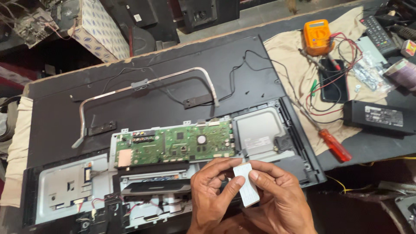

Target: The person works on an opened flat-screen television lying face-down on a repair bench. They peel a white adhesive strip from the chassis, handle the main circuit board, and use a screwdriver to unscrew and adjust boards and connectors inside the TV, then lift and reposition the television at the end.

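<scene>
two hands, left hand (212, 190), right hand (277, 195), pinching one white card (247, 188), one green circuit board (173, 147)

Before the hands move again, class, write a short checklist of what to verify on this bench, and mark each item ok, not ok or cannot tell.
1. White card held in both hands: ok; left hand and right hand pinch it.
2. Green circuit board uncovered: ok.
3. Red-handled screwdriver lying apart from the board: ok.
4. Orange multimeter resting on the cloth: ok.
5. Multimeter switched off: cannot tell.
6. Card's face blank or marked: cannot tell.
</scene>
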